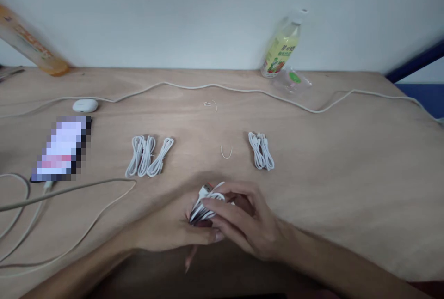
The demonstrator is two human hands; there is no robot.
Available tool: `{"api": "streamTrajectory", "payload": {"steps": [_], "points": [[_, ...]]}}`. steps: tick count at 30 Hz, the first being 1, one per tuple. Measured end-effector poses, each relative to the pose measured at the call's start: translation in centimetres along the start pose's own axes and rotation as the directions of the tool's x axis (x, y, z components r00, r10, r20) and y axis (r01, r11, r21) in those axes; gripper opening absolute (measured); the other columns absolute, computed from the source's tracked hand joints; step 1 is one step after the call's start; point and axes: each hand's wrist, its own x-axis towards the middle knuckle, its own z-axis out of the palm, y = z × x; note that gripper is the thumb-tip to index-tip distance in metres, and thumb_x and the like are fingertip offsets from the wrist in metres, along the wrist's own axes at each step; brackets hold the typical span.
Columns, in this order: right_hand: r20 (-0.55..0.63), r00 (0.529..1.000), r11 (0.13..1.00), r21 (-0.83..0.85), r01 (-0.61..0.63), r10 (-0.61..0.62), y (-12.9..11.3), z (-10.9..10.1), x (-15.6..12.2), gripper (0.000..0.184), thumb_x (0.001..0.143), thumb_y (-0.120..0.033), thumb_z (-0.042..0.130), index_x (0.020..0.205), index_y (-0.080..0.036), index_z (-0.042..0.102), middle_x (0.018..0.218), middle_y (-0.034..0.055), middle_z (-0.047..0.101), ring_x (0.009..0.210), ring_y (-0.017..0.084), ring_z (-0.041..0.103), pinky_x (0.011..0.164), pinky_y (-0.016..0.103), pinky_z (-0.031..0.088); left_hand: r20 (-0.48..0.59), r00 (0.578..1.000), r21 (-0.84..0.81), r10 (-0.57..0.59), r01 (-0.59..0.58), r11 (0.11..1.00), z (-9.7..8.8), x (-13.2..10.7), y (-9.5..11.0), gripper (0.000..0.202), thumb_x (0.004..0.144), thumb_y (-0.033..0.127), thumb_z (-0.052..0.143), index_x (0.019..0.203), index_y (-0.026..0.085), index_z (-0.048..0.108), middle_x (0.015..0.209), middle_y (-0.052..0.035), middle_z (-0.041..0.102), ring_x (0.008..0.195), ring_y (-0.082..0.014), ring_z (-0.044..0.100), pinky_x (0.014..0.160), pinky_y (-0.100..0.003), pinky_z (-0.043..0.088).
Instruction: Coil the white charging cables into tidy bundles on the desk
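Note:
Near the table's front edge, a coiled white USB cable (208,204) is between my two hands, its metal plug pointing up and away. My left hand (173,227) is closed around the coil from the left and below. From the right, the fingers of my right hand (246,225) are closed on the same loops. Part of the coil is hidden behind my fingers. Beyond my hands, a short bent white tie (226,152) lies on the wood. Coiled white cables lie in a left group (144,155) and a right group (261,151).
A phone with a blurred screen (62,149) and a white earbud case (85,105) lie left. A long white cord (215,86) crosses the table (329,160). More ties (214,106) lie mid-table. A yellow-labelled bottle (282,47) and an orange bottle (34,42) stand by the wall.

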Motion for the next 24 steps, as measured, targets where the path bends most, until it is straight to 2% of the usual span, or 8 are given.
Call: {"api": "streamTrajectory", "payload": {"steps": [2, 5, 9, 12, 16, 19, 21, 24], "points": [[-0.081, 0.995, 0.994, -0.101, 0.043, -0.051, 0.1, 0.1, -0.2, 0.061, 0.104, -0.021, 0.068, 0.162, -0.033, 0.056, 0.139, 0.0144, 0.069, 0.121, 0.029, 0.073, 0.094, 0.041, 0.070, -0.040, 0.999, -0.038, -0.031, 0.030, 0.999, 0.0, -0.1, -0.2, 0.016, 0.101, 0.036, 0.067, 0.109, 0.023, 0.065, 0.066, 0.0099, 0.046, 0.048, -0.0076, 0.037, 0.038, -0.015, 0.034], [-0.148, 0.975, 0.966, -0.222, 0.129, -0.164, 0.0, 0.1, 0.1, 0.049, 0.101, -0.026, 0.072, 0.150, -0.034, 0.069, 0.134, 0.0110, 0.073, 0.116, 0.028, 0.073, 0.094, 0.039, 0.069, 0.025, 0.995, -0.024, -0.100, 0.101, 0.995, -0.2, -0.3, -0.4, 0.011, 0.098, 0.029, 0.060, 0.089, 0.023, 0.059, 0.050, 0.0131, 0.041, 0.035, -0.0061, 0.035, 0.037, -0.016, 0.030], [0.046, 0.986, 0.955, -0.248, 0.164, -0.158, -0.2, 0.1, 0.9, 0.042, 0.109, -0.043, 0.060, 0.147, -0.029, 0.067, 0.130, 0.0120, 0.079, 0.120, 0.032, 0.070, 0.100, 0.047, 0.064, 0.112, 0.979, 0.021, -0.169, 0.168, 0.986, 0.2, -0.3, -0.7, 0.023, 0.094, 0.033, 0.058, 0.073, 0.024, 0.055, 0.040, 0.0121, 0.040, 0.026, -0.0073, 0.033, 0.030, -0.018, 0.026], [0.014, 0.967, 0.910, -0.336, 0.243, -0.253, -0.1, 0.6, 0.9, 0.039, 0.110, -0.040, 0.052, 0.131, -0.012, 0.071, 0.102, 0.0166, 0.080, 0.093, 0.031, 0.068, 0.076, 0.045, 0.060, 0.064, 0.978, 0.047, -0.200, 0.197, 0.979, 0.8, -0.3, -1.0, 0.015, 0.089, 0.031, 0.063, 0.077, 0.024, 0.058, 0.042, 0.0113, 0.046, 0.027, -0.0083, 0.036, 0.029, -0.017, 0.032], [-0.038, 0.957, 0.859, -0.452, 0.239, -0.286, 0.3, 1.0, 0.6, 0.024, 0.111, -0.031, 0.053, 0.099, -0.020, 0.071, 0.069, 0.0046, 0.061, 0.063, 0.022, 0.048, 0.055, 0.038, 0.039, 0.029, 0.994, 0.112, -0.104, 0.100, 0.989, 1.2, -0.4, -0.6, 0.011, 0.089, 0.023, 0.059, 0.078, 0.022, 0.060, 0.050, 0.0089, 0.048, 0.036, -0.0071, 0.040, 0.033, -0.014, 0.033], [-0.090, 0.954, 0.858, -0.467, 0.212, -0.285, 0.6, 1.1, 0.9, 0.030, 0.111, -0.020, 0.049, 0.084, -0.025, 0.062, 0.063, -0.0002, 0.051, 0.059, 0.020, 0.041, 0.057, 0.037, 0.035, 0.003, 1.000, 0.066, -0.025, 0.025, 0.997, 1.3, -0.5, 0.0, 0.017, 0.096, 0.034, 0.066, 0.086, 0.022, 0.058, 0.059, 0.0097, 0.046, 0.041, -0.0053, 0.039, 0.036, -0.013, 0.034], [-0.151, 0.953, 0.858, -0.489, 0.159, -0.263, 0.7, 1.1, 1.3, 0.036, 0.111, -0.013, 0.045, 0.079, -0.025, 0.057, 0.061, -0.0012, 0.049, 0.060, 0.019, 0.041, 0.059, 0.037, 0.036, -0.042, 0.998, -0.005, -0.049, 0.049, 0.999, 1.3, -0.5, 0.0, 0.030, 0.098, 0.050, 0.068, 0.096, 0.022, 0.056, 0.065, 0.0101, 0.047, 0.041, -0.0055, 0.040, 0.036, -0.014, 0.037], [-0.235, 0.952, 0.847, -0.529, 0.042, -0.195, 0.6, 0.9, 1.9, 0.041, 0.110, -0.009, 0.044, 0.073, -0.024, 0.053, 0.061, -0.0010, 0.050, 0.061, 0.018, 0.044, 0.059, 0.035, 0.036, -0.195, 0.977, -0.023, -0.092, 0.089, 0.996, 1.6, -0.2, -0.6, 0.054, 0.104, 0.075, 0.047, 0.094, 0.022, 0.054, 0.058, 0.0092, 0.049, 0.038, -0.0084, 0.042, 0.032, -0.016, 0.037]]}}
